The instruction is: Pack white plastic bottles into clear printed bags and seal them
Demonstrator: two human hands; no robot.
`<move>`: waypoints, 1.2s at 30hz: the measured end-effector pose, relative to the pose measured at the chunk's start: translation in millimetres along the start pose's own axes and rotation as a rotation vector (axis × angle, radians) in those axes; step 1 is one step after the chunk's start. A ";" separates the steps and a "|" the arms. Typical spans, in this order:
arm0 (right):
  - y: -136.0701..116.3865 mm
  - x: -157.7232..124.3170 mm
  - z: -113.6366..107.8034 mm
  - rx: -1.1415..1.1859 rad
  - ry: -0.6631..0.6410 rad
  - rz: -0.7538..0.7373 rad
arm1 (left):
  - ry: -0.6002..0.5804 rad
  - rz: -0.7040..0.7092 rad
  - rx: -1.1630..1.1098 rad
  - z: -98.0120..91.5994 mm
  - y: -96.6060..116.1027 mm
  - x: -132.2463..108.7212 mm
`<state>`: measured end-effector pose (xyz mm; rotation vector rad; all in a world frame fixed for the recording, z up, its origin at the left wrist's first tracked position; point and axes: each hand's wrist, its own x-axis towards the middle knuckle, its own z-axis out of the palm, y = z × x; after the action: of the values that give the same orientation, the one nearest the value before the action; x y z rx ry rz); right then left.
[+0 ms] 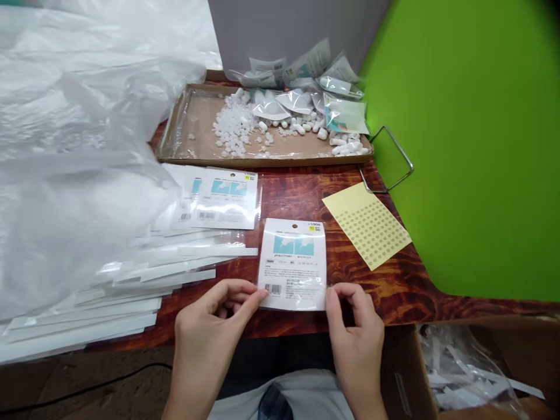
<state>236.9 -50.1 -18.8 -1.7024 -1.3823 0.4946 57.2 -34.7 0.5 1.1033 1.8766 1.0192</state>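
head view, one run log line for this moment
left hand: holds card packet edge | right hand: holds opposite edge | cardboard tray: white pieces, plastic bags

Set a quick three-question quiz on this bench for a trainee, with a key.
1. True or false: the left hand and right hand both touch the barcoded card packet.
2. Which hand is nearer the barcode?
3. What colour is the sheet of round stickers to the right of the packet?

Key: 1. True; 2. Left hand; 3. Pale yellow.
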 end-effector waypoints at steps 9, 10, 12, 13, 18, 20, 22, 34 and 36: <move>12.3 -5.0 6.1 -0.048 0.138 -0.475 | 0.031 0.095 0.020 0.1 -1.0 -2.7; 13.7 -4.9 5.3 -0.017 0.101 -0.513 | 0.036 0.124 0.024 0.1 -1.9 -3.5; 15.5 -5.2 3.3 0.043 0.052 -0.557 | 0.046 0.219 0.035 0.1 -3.8 -4.5; 15.6 -5.7 2.7 0.066 0.042 -0.558 | 0.053 0.290 0.037 0.2 -4.9 -4.6; 10.5 -11.9 4.9 0.103 0.067 -0.490 | 0.040 0.642 -0.047 3.0 -11.4 -8.0; 7.5 -14.7 5.4 0.093 0.111 -0.459 | 0.031 0.701 -0.042 4.1 -13.9 -12.0; 4.2 -15.2 4.3 0.106 0.140 -0.452 | 0.057 0.728 -0.006 4.6 -14.7 -15.7; 0.7 -10.1 13.2 0.365 0.202 -0.223 | 0.090 0.371 -0.044 7.4 -9.6 -17.6; 6.0 -14.5 7.0 0.286 0.171 -0.178 | 0.106 0.333 -0.014 7.2 -11.3 -19.4</move>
<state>230.7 -61.1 -30.5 -1.3463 -1.2595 0.4138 66.8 -54.0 -8.9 1.4094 1.8000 1.2951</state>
